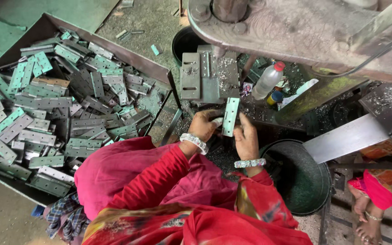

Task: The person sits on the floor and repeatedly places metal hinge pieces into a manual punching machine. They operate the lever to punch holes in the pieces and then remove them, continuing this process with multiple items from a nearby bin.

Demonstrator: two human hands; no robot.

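Hinge [230, 116] gripped by fingers of both hands — tray [114, 47] heaped with hinges [46, 109].

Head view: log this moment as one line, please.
left hand: on hinge | right hand: on hinge | hinge: upright below press plate | hinge pile: left | pan: right

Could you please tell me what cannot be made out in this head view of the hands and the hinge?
- Flat grey-green metal hinge: its lower end is hidden by the left hand and right hand.
- Dark round bucket: contents too dark to tell.
- Clear plastic bottle with red cap: label too small.
- Grey press machine: cut off by the top edge.
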